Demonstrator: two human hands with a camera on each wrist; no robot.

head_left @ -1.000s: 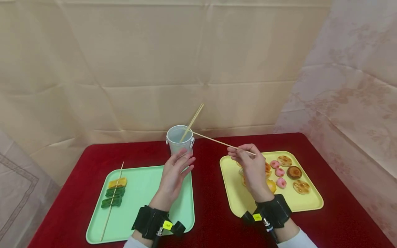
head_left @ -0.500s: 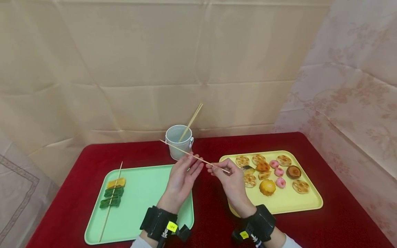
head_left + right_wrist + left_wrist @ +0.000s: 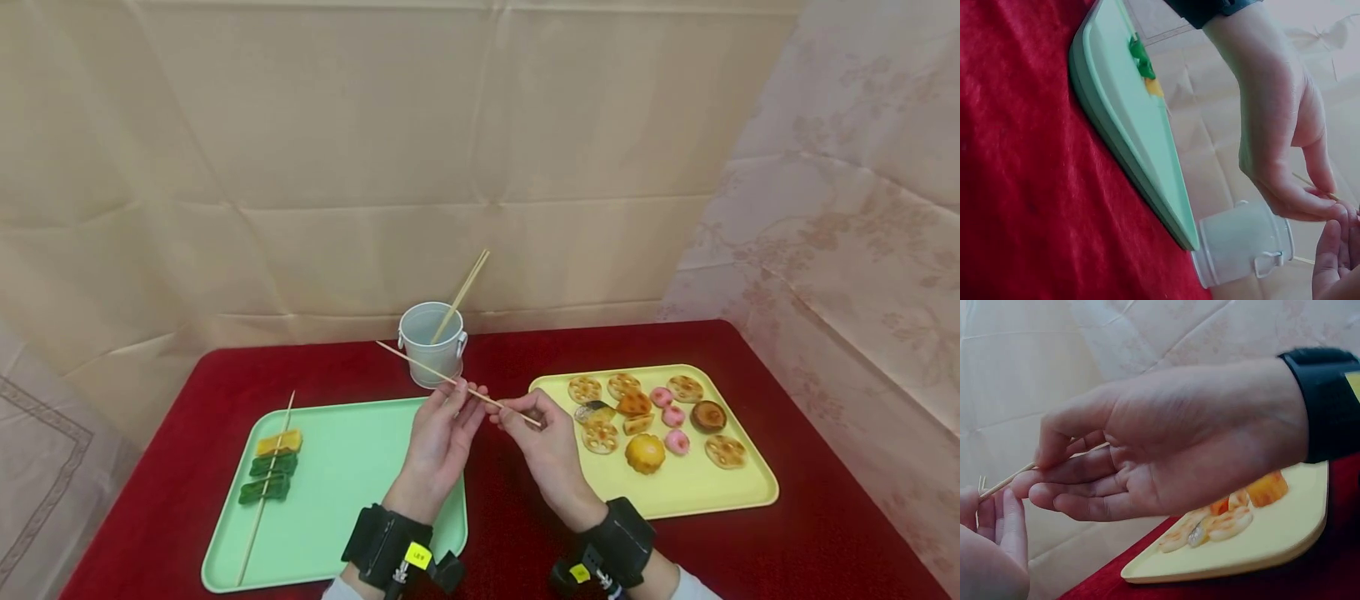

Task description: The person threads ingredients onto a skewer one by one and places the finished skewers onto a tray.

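Observation:
Both hands hold one thin wooden skewer, slanted down to the right in front of the bucket, in the head view. My left hand pinches it near its middle between thumb and forefinger. Closer to its right end, my right hand grips it with the fingertips. The left wrist view has the left hand in profile, thumb bent onto the skewer. In the right wrist view, the right hand's thumb and fingers meet at the stick. No food is on this skewer.
A green tray bears a skewer threaded with green pieces and a yellow piece. Behind stands a small white bucket with wooden skewers. At right, a yellow tray carries lotus root slices, pink pieces and other food.
The right hand has moved left and down, bringing the skewer away from the bucket's mouth. The left hand, open and empty-fingered earlier, has taken hold of the skewer.

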